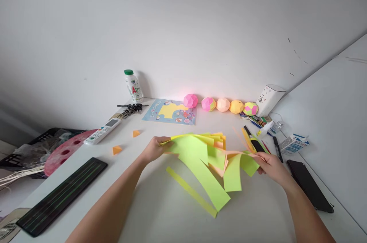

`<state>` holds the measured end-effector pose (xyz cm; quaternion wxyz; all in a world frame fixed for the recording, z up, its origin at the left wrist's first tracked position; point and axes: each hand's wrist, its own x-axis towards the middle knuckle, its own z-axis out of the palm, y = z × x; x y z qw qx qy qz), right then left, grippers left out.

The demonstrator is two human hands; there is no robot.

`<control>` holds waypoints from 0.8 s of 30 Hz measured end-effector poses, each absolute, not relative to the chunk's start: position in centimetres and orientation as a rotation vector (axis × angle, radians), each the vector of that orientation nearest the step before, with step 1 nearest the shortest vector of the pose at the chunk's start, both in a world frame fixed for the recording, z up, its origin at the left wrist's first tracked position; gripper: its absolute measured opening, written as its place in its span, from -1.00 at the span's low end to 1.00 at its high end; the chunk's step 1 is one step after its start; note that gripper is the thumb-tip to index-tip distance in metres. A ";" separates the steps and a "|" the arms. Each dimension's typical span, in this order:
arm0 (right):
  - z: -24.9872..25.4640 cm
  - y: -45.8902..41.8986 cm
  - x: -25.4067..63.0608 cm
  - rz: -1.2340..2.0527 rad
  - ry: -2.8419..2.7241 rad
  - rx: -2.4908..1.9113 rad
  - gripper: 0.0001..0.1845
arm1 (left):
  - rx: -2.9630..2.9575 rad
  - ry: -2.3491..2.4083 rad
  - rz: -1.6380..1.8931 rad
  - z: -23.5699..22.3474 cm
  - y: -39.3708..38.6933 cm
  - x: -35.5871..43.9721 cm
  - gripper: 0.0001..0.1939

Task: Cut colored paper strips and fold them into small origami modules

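My left hand (pixel 155 148) pinches one end of a bundle of paper strips (pixel 206 159), neon green, yellow and orange. At the other end my right hand (pixel 269 166) grips the same bundle. The strips sag between my hands above the white table (pixel 160 208), and some hang down to touch it. One loose green strip (pixel 191 192) lies flat on the table below. Both hands are closed on the paper.
Along the back wall sit several folded paper balls (pixel 223 104), a sticker sheet (pixel 169 112), a small bottle (pixel 133 86), keys (pixel 131 109) and a remote (pixel 102 131). Two orange paper pieces (pixel 117 149) lie left. A black keyboard-like bar (pixel 61 195) is front left, pens and a phone (pixel 309 185) right.
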<state>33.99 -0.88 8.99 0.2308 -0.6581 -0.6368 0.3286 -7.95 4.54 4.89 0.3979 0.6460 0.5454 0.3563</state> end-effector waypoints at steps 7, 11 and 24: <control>8.1 -0.8 36.8 1.108 -1.132 -1.813 -0.58 | 1.321 1.468 0.752 3.7 5.7 -9.1 -0.72; 8.7 -0.4 35.3 1.275 -1.036 -1.600 -0.58 | 1.271 1.402 0.686 3.0 6.1 -9.7 -0.68; 6.5 7.5 20.5 1.360 -1.918 -1.614 -0.63 | 1.054 1.236 0.658 4.4 5.5 -10.7 -0.40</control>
